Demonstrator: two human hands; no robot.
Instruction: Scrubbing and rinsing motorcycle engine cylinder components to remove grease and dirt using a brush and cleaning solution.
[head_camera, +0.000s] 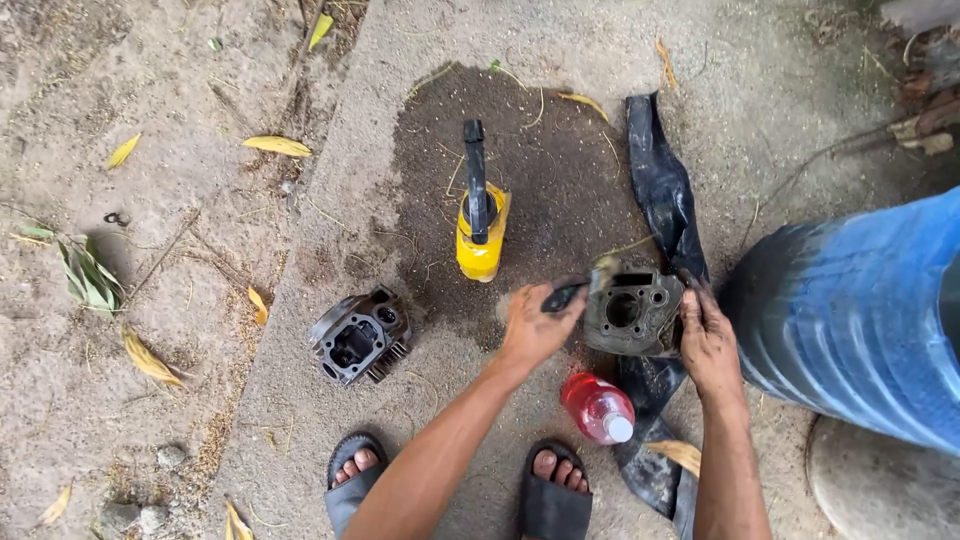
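Note:
My left hand grips a dark-handled brush, whose bristle end touches the top left of a grey engine cylinder block. My right hand holds the block's right side. The block rests on a strip of black rubber on the concrete. A small bottle of red liquid with a white cap lies just below the block, between my arms.
A second engine part, a dark cylinder head, lies to the left. A yellow can with a black spout stands on a dark wet patch. A big blue drum stands at the right. My sandalled feet are below.

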